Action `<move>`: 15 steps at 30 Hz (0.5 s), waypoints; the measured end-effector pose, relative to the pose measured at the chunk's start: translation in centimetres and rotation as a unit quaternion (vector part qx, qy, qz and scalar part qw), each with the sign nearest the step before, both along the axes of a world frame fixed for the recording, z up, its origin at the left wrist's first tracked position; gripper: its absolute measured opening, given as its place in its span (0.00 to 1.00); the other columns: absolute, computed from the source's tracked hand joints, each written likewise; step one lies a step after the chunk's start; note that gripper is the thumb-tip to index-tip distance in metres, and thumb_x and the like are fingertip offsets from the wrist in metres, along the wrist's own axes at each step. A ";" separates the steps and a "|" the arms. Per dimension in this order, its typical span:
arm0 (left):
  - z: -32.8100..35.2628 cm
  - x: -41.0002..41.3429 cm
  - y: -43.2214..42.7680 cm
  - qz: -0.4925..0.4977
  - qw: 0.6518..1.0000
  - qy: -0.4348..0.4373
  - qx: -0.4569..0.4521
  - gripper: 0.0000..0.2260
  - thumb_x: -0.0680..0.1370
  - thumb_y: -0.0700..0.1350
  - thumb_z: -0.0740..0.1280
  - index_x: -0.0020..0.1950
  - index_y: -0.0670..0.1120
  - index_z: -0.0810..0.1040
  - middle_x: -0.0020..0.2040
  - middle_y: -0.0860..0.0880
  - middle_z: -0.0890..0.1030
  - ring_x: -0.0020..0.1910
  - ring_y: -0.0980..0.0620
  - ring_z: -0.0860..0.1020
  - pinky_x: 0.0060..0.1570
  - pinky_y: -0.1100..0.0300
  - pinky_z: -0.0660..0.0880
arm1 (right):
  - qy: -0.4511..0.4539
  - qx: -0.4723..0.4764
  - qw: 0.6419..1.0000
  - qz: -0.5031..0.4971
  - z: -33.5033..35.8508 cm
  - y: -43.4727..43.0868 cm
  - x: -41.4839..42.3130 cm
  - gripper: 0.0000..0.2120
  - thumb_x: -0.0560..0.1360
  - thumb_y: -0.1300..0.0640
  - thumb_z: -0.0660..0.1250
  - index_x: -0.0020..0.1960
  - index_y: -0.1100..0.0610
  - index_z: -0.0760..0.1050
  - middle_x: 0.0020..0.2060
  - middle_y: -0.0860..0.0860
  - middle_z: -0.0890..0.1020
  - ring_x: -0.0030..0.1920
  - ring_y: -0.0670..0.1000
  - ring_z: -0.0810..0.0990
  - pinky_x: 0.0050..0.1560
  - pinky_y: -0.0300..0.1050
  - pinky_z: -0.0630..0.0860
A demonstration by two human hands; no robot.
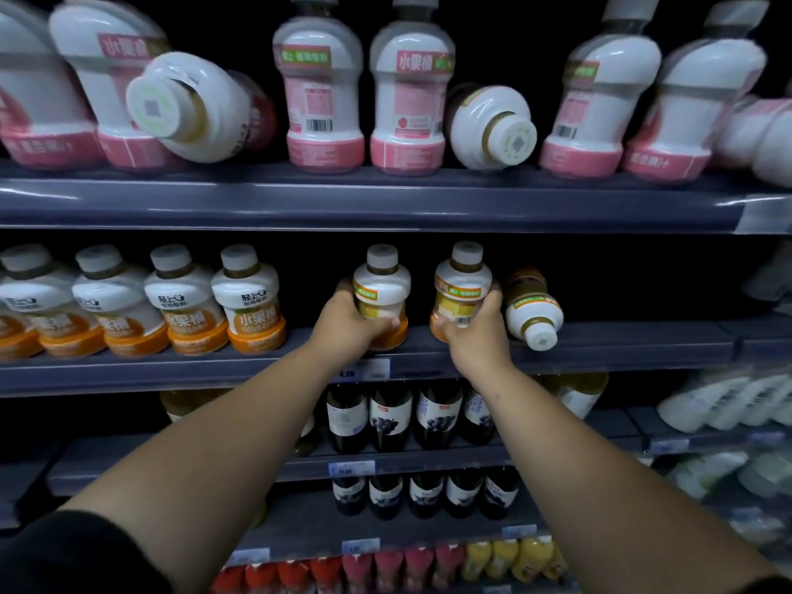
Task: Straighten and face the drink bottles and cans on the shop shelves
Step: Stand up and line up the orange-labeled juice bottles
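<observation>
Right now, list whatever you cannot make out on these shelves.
All in the head view:
- Left bottle, gripped by the left hand: lower label covered by the fingers.
- Right bottle, gripped by the right hand: base hidden by the hand.
- Price tag on the shelf edge: partly behind the left wrist, print too blurred.
- Pink bottles top left: motion-blurred.
- Pale bottles far right: blurred, cut by the frame edge.

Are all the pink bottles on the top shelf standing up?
No, the left tipped bottle and the right tipped bottle lie on their sides on the top shelf, caps pointing out.
</observation>
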State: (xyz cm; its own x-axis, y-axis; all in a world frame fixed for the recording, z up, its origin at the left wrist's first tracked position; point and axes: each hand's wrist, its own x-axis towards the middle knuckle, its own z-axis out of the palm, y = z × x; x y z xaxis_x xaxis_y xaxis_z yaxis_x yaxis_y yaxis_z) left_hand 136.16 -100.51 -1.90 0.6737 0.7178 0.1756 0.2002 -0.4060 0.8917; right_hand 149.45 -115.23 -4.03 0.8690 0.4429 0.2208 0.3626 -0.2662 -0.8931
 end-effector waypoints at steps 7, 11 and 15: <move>-0.1 -2.4 2.1 -0.002 1.000 0.002 0.012 0.36 0.67 0.45 0.81 0.68 0.47 0.66 0.57 0.51 0.78 0.57 0.52 0.77 0.57 0.55 0.75 | -0.019 -0.024 0.999 0.021 -0.5 -0.4 -0.9 0.43 0.68 0.56 0.79 0.76 0.53 0.59 0.57 0.48 0.76 0.59 0.54 0.77 0.56 0.48 0.76; -0.3 -1.5 1.3 0.027 0.999 0.018 0.038 0.41 0.62 0.51 0.84 0.68 0.45 0.66 0.58 0.51 0.79 0.56 0.52 0.78 0.56 0.55 0.76 | 0.020 -0.038 0.998 0.044 0.6 0.9 -0.8 0.44 0.68 0.55 0.80 0.76 0.55 0.57 0.65 0.54 0.76 0.63 0.56 0.77 0.53 0.46 0.72; -0.3 -2.7 2.7 0.042 0.998 0.040 0.040 0.41 0.64 0.51 0.83 0.70 0.44 0.66 0.58 0.50 0.77 0.55 0.52 0.75 0.53 0.57 0.71 | -0.011 -0.044 0.998 0.041 -0.2 0.8 -1.9 0.36 0.66 0.47 0.80 0.66 0.51 0.64 0.59 0.49 0.79 0.56 0.53 0.80 0.50 0.49 0.77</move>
State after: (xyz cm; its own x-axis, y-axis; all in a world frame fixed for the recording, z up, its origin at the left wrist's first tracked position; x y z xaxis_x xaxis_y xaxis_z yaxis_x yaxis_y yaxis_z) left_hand 133.43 -97.82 -2.21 0.6259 0.7582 0.1828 0.3059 -0.4543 0.8367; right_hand 147.58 -114.47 -4.19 0.8249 0.5302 0.1959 0.4050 -0.3127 -0.8592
